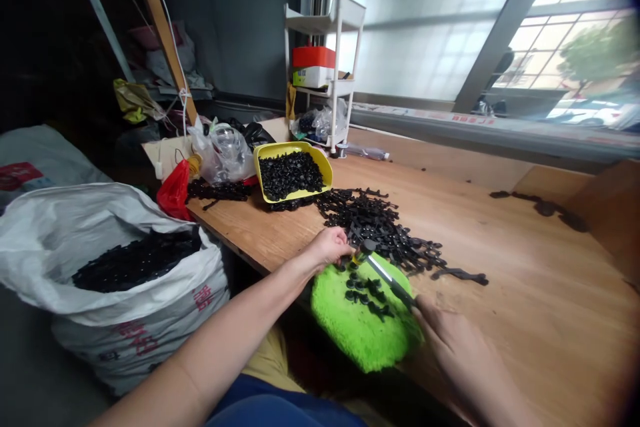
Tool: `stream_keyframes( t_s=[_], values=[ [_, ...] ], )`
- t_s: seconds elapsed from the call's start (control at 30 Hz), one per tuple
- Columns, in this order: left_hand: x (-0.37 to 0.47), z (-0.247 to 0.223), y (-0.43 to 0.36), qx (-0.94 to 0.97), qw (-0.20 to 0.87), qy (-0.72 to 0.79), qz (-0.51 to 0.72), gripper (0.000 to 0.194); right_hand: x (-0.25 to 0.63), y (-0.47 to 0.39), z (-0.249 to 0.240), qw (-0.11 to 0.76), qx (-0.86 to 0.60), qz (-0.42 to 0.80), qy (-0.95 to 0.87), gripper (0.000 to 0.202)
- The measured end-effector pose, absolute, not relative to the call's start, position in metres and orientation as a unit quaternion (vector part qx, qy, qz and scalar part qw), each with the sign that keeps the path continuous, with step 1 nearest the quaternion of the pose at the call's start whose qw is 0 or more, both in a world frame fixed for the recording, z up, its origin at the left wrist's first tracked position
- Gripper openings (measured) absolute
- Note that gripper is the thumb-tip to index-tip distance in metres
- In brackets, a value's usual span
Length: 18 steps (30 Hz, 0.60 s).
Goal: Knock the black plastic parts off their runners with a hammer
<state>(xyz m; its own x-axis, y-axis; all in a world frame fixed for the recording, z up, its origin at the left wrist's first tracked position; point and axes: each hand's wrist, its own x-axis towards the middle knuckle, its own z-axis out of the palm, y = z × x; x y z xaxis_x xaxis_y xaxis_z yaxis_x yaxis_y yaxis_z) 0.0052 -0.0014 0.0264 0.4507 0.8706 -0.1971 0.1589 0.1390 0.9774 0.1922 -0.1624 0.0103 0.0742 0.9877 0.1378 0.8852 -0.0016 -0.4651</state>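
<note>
My right hand (443, 327) is closed around the handle of a small hammer (384, 271), which has a silver shaft, a black grip and a dark head with a yellow face. The hammer's head is at the fingertips of my left hand (330, 247). Those fingers are pinched on what looks like a small black plastic part (343, 265), mostly covered by the hand. Below both hands lies a fluffy bright green pad (350, 340) at the table's front edge. Several loose black plastic parts (373, 293) rest on it.
A heap of black plastic strips (370, 217) lies just behind the pad. Farther back stands a yellow tray (327, 177) full of small black pieces. At the left, a white woven sack (165, 327) holds more black parts. A white shelf rack (340, 40) stands by the window.
</note>
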Motion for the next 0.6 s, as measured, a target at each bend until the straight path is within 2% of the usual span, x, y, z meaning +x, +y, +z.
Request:
stream_keyframes(
  t_s=[0.1,0.23,0.4,0.6],
  values=[
    [0.004,0.026,-0.001,0.567,0.628,0.443,0.295,0.02,0.201,-0.17,0.008,0.265,-0.688,0.135,-0.662,0.036],
    [0.0,0.022,0.002,0.504,0.677,0.439,0.309,0.017,0.216,-0.189,-0.007,0.325,-0.699,0.11,-0.628,0.045],
    [-0.003,0.019,0.005,0.47,0.723,0.413,0.292,0.015,0.23,-0.2,-0.031,0.339,-0.698,0.173,-0.607,0.049],
    [0.002,0.021,0.001,0.459,0.737,0.404,0.287,0.016,0.235,-0.204,-0.04,0.344,-0.694,0.139,-0.617,0.048]
  ],
)
